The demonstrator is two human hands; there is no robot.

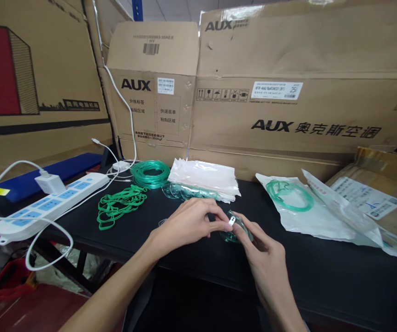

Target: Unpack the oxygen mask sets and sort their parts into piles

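Over the black table, my right hand is closed around a clear green plastic oxygen mask. A small silvery nose clip with a dark slot or hole shows on the mask's upper side. My left hand pinches the clip's edge between thumb and forefinger, while my right thumb presses close beside it. My fingers hide much of the mask. Just beyond my hands lie more clear green masks, partly under a stack of white paper-and-film pouches.
Left of the pouches are coiled green tubing and tangled green elastic straps. A white power strip with loose cables lies at far left. To the right are a pouch with green tubing and a cardboard box. Large cartons stand behind.
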